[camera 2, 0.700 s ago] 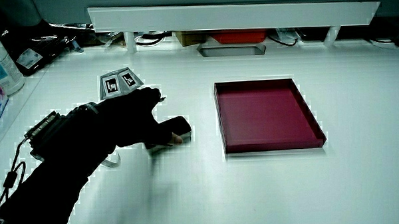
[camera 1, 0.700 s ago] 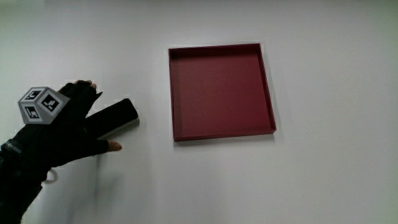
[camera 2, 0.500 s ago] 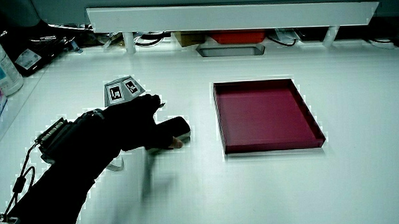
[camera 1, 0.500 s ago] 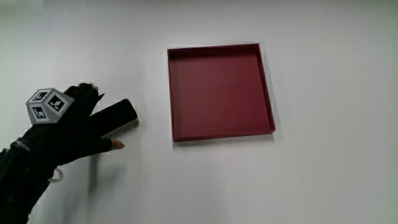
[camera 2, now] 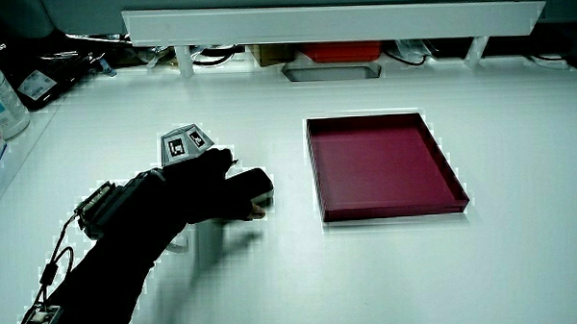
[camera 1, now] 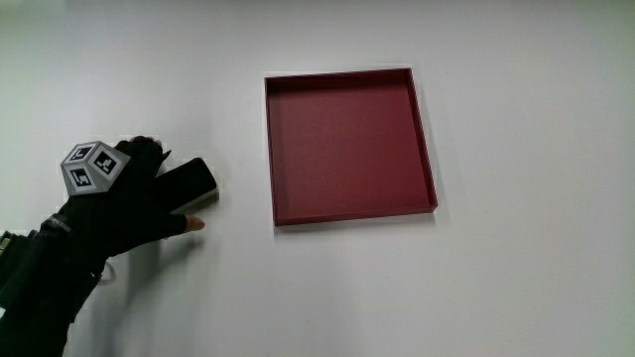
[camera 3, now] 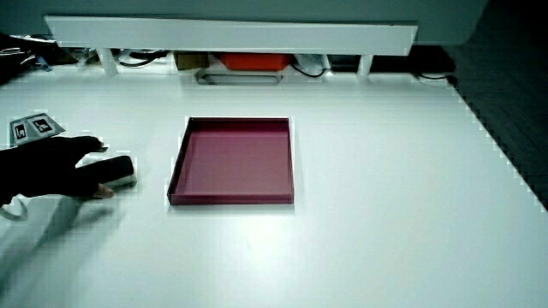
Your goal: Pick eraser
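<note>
The hand (camera 1: pixel 124 198) in its black glove lies low over the table (camera 1: pixel 516 288), its fingers laid along the dark eraser (camera 1: pixel 190 182) and covering the end of it nearer the forearm; the thumb tip (camera 1: pixel 194 224) shows bare and pale just beside the eraser's edge nearer the person, and another fingertip (camera 1: pixel 151 147) shows past its farther edge, so the fingers sit on both edges of the block; whether they already press it tight or only rest on it cannot be told; the eraser is flat on the table, its uncovered end pointing toward the tray; in both side views the hand (camera 2: pixel 198 189) (camera 3: pixel 60 167) reads the same way, draped on the eraser (camera 2: pixel 256 185) (camera 3: pixel 120 171) with only the block's end showing past the glove; the small patterned cube (camera 1: pixel 89 167) rides on the back of the hand, with black-and-white squares on its faces, and it stands out pale in a side view (camera 2: pixel 185 144); the forearm (camera 1: pixel 40 278) runs from the hand toward the person, with a small fitting and a thin cord at the wrist seen in a side view (camera 2: pixel 93 209); beside the eraser, apart from it with bare table between, sits a square dark red tray (camera 1: pixel 430 149) with low walls, nothing in it; across the table stands the low white partition (camera 2: pixel 332 21), with cables and a red thing (camera 2: pixel 338 53) under it
</note>
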Tool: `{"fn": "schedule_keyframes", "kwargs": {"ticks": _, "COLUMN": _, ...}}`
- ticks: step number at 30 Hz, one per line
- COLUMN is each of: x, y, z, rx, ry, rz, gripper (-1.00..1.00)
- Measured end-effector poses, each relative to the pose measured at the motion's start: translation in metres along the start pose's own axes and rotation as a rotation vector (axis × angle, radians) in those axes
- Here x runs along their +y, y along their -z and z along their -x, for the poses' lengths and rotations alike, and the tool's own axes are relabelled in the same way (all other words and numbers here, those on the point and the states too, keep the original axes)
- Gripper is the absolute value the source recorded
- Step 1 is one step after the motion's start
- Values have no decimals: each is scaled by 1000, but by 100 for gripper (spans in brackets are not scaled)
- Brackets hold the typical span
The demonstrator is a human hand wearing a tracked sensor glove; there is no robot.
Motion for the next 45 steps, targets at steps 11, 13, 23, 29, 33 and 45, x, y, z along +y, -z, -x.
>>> {"fn": "schedule_keyframes", "kwargs": {"ticks": 11, "x": 9, "y": 8, "z": 9, "rx": 10, "ry": -26, "rz": 9, "gripper": 0}}
{"fn": "schedule_keyframes", "kwargs": {"ticks": 13, "x": 8, "y": 8, "z": 9, "rx": 9, "ry": -31, "rz": 3, "gripper": 0}}
{"fn": "schedule_keyframes", "kwargs": {"ticks": 23, "x": 8, "y": 8, "z": 8, "rx": 24, "ry": -10, "rz": -47, "gripper": 47}}
{"fn": "schedule_keyframes", "kwargs": {"ticks": 29, "x": 6, "y": 8, "z": 8, "rx": 38, "ry": -7, "rz": -81, "gripper": 79}}
{"fn": "schedule_keyframes", "kwargs": {"ticks": 33, "x": 5, "y": 8, "z": 8, "rx": 48, "ry": -12, "rz": -107, "gripper": 100}}
{"fn": "schedule_keyframes", "kwargs": {"ticks": 45, "x": -12, "y": -7, "z": -14, "rx": 57, "ry": 56, "rz": -138, "gripper": 100}}
